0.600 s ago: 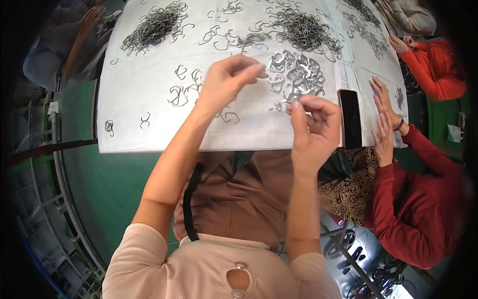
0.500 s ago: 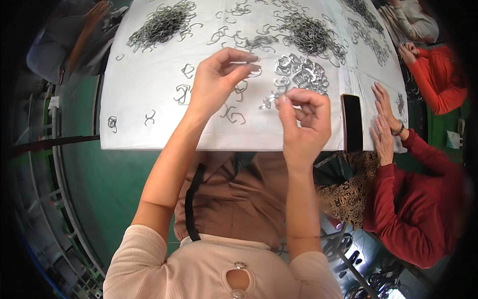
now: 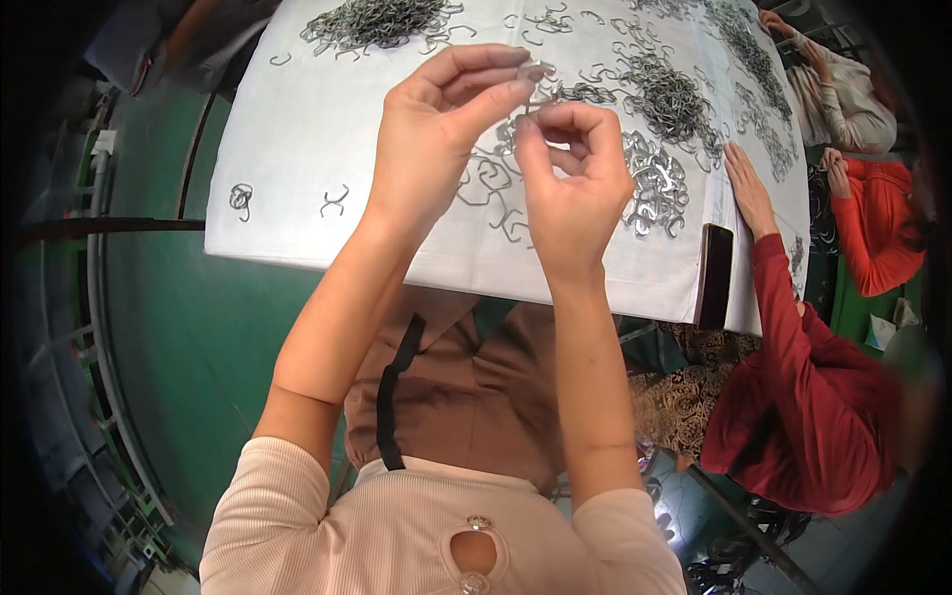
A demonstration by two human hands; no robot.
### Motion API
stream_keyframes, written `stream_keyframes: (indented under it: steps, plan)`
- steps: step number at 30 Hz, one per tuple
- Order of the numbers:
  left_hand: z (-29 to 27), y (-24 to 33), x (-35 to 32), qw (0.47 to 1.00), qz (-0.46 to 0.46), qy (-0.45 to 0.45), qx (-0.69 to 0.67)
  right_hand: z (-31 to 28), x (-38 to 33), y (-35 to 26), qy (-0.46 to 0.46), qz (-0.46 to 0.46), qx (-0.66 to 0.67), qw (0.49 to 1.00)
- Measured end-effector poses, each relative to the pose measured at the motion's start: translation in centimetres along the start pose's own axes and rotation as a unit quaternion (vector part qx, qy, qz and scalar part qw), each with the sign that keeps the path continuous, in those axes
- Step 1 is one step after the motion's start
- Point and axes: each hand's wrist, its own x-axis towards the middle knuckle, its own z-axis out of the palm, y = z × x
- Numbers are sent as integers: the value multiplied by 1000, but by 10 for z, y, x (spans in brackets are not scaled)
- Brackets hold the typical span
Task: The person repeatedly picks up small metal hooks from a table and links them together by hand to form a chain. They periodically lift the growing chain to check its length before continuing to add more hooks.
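hands [image 3: 506, 149] lifted off table, now fingertips together

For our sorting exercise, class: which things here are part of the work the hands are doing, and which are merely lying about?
In the work:
- left hand and right hand, raised together, pinching a small metal clip
- loose bent clips just beneath the hands
- shiny clip heap

Lying about:
- dark phone at the white table edge
- far grey clip pile
- a neighbour's hand, red sleeve

A small bent wire clip [image 3: 536, 79], silvery and thin, sits raised above the white table, pinched between fingertips of both hands, over the loose clips at centre, far side.
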Motion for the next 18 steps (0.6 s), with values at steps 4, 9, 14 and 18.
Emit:
stream_keyframes:
  steps: [4, 9, 14, 18]
  plan:
    - [-17, -1, 6, 998, 46, 33, -9, 6, 7, 7, -32, 29, 15, 999]
    - [-62, 0, 14, 991, 94, 89, 43, -4, 28, 55, -171, 109, -177, 963]
    - [-94, 11, 15, 983, 126, 119, 65, 22, 44, 93, -365, 53, -286, 884]
    - [-113, 15, 13, 977, 137, 139, 84, 42, 69, 85, -507, 37, -371, 777]
